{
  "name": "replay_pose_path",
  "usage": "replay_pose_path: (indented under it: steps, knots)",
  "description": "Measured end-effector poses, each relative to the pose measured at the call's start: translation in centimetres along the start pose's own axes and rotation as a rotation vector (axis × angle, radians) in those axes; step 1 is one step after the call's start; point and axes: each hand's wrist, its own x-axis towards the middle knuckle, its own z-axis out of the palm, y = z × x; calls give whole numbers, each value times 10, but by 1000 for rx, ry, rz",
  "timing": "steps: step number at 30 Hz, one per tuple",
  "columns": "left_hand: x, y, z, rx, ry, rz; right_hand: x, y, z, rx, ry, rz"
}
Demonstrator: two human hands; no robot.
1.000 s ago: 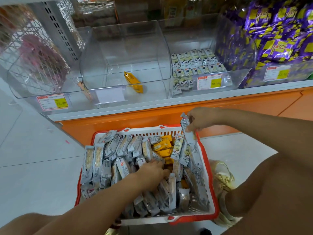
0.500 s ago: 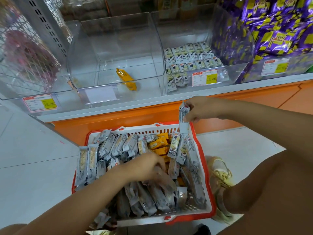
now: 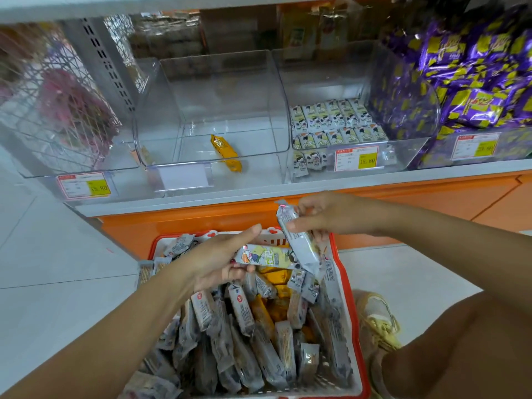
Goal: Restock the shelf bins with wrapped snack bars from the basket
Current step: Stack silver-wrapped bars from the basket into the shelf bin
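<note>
Above the red plastic basket (image 3: pixel 349 312), left hand (image 3: pixel 214 263) grips a cartoon-printed wrapped bar (image 3: pixel 266 256); right hand (image 3: pixel 325 214) pinches a silvery wrapped bar (image 3: pixel 299 240).

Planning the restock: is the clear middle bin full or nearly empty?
Nearly empty: the middle bin holds just one orange bar.

I see a red-rimmed white basket (image 3: pixel 350 312) of silver-grey and orange bars (image 3: pixel 241 315), a pale yellow cartoon-printed bar (image 3: pixel 266 256), a plain silvery one (image 3: pixel 299 240), an orange bar (image 3: pixel 226 152) in the clear bin (image 3: pixel 218 90), and purple packets (image 3: pixel 475 82) patterned yellow.
</note>
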Motion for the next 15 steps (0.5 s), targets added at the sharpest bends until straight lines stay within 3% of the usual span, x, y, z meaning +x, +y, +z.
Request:
replay_pose_path:
  steps: [6,11,15]
  knots:
    - [-7,5,-3,-75,-119,49,1,-8,0,-6,130,-65]
    - [-13,8,-3,69,-95,110,-3,-12,-9,-78,85,-140]
    - [-14,9,10,122,-66,184,-4,-17,-13,-216,197,-163]
